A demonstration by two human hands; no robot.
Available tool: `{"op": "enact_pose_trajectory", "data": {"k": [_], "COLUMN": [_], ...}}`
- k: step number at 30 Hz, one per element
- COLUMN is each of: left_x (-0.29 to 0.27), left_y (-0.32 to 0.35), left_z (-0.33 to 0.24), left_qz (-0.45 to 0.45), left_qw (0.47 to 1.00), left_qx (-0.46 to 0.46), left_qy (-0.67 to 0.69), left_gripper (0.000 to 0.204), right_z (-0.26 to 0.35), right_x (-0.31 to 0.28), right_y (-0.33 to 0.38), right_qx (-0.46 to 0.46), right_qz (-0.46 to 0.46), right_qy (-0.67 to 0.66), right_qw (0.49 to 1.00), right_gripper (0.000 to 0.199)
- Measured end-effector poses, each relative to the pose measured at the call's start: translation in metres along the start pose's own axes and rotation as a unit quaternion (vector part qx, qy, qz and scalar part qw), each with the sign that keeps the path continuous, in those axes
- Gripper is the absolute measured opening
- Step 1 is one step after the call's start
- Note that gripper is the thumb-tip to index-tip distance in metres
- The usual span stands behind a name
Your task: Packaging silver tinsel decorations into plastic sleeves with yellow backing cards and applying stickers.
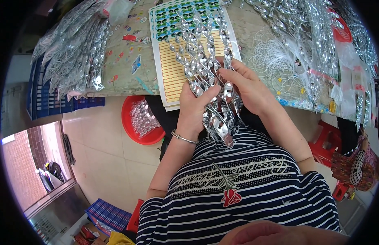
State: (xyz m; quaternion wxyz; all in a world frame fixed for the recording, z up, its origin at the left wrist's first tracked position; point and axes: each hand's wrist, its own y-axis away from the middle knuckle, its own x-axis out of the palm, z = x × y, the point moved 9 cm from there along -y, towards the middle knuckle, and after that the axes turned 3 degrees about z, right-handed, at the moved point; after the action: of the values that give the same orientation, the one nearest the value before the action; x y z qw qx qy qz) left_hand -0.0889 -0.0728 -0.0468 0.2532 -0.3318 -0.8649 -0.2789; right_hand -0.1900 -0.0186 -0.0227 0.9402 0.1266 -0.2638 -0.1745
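the left hand [193, 107] and right hand [250, 87] both grip silver twisted strips [202, 68], seemingly light, springy and slippery, best pinched mid-length.

From here the twisted strips [201, 67] shine mirror-bright, like metallic foil; the sheets [171, 77] look smooth, papery. The desk [122, 83] looks dull and scuffed. Crinkly clear plastic wraps the bundles [77, 57] at left. I'd call the basin [126, 118] smooth plastic, the bracelet [185, 139] polished metal, the shirt [263, 194] matt cloth, the floor [101, 139] smooth tile.

Silver strips [219, 125], navy-white striped shirt [259, 194], red basin [153, 136]
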Motion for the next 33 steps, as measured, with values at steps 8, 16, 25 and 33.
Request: {"op": "enact_pose_trajectory", "data": {"k": [8, 16, 25, 33], "left_x": [-0.002, -0.006, -0.006, -0.008], "left_y": [0.001, 0.001, 0.002, 0.0], "left_z": [0.001, 0.003, 0.004, 0.009], "left_qz": [0.018, 0.014, 0.005, 0.022], "left_qw": [1.0, 1.0, 1.0, 0.999], "left_qx": [0.001, 0.001, -0.006, -0.018], "left_qy": [0.0, 0.008, 0.012, 0.027], "left_gripper": [0.04, 0.042, 0.043, 0.043], "right_z": [0.005, 0.009, 0.007, 0.003], "right_x": [-0.001, 0.001, -0.005, -0.004], "right_y": [0.001, 0.005, 0.003, 0.003], "right_qx": [-0.018, -0.013, -0.007, 0.003], "right_qz": [0.032, 0.058, 0.041, 0.035], "right_qy": [-0.069, -0.065, -0.084, -0.077], "right_qw": [0.997, 0.996, 0.996, 0.996], "right_gripper": [0.039, 0.045, 0.043, 0.038]}}
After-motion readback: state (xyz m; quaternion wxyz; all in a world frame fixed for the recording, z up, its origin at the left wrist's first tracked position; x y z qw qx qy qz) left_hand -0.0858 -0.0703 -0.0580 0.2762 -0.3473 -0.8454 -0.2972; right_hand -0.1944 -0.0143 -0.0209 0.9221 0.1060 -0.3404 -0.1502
